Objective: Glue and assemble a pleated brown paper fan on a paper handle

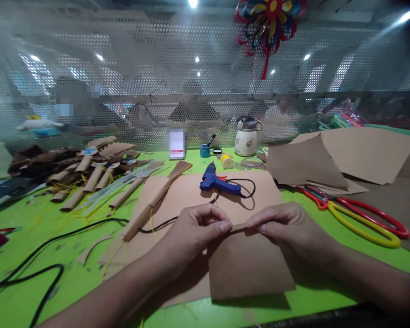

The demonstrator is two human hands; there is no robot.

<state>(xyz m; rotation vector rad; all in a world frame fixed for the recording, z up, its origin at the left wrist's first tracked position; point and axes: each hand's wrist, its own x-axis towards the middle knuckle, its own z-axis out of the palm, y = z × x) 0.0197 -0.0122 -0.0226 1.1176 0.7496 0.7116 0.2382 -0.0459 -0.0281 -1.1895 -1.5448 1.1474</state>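
Note:
A sheet of brown kraft paper (251,269) hangs between my two hands at the near edge of the table. My left hand (201,228) pinches its top edge near the left corner. On the right part of that same edge, my right hand (287,228) grips with thumb and fingers. The edge between them looks narrowly folded or rolled. Just beyond my hands a blue hot glue gun (217,182) lies on a larger sheet of brown paper (256,200). Left of it rests a rolled paper piece (157,196) with a fringed end and yellow thread.
Scissors (358,214) with red and yellow handles lie at right, beside stacked brown paper (369,150). Several paper rolls (95,177) are piled at left. A black cable (71,232) crosses the green table. Behind stand a bottle (246,139), yellow thread spool (227,161) and phone (176,143).

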